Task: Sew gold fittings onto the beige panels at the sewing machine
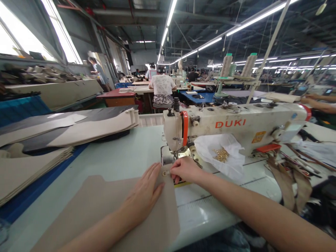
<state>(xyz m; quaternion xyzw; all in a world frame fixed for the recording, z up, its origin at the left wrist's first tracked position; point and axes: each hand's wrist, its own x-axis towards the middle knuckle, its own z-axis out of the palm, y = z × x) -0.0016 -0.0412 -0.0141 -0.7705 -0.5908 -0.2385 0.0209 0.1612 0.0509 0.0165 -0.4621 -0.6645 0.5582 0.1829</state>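
Beige panel: spreads across the near tabletop (118,150), the beige panel (97,199) reaching the sewing machine (203,122) with its far right corner, apparently laid flat for support.
Left hand: the left hand (143,192) rests palm down, fingers extended, likely steadying the fabric.
Right hand: the right hand (185,169) pinches narrowly beside a small ring (165,173) at the corner, perhaps for fine control; what it grips is unclear.
White bag: gold-coloured pieces (221,155) sit in an open white bag (206,143) right of the needle area, presumably within easy reach.
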